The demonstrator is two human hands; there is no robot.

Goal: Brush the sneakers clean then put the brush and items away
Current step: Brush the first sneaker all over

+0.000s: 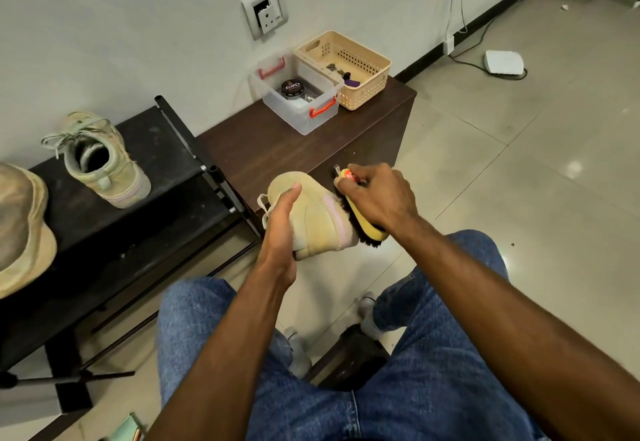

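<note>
head view: left hand grips sneaker; right hand grips brush against it.

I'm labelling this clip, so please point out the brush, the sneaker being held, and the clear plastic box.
brush (369,229): head view, on its yellow back.
held sneaker (311,219): head view, on its tan suede side.
clear plastic box (313,122): head view, on its front wall.
</note>
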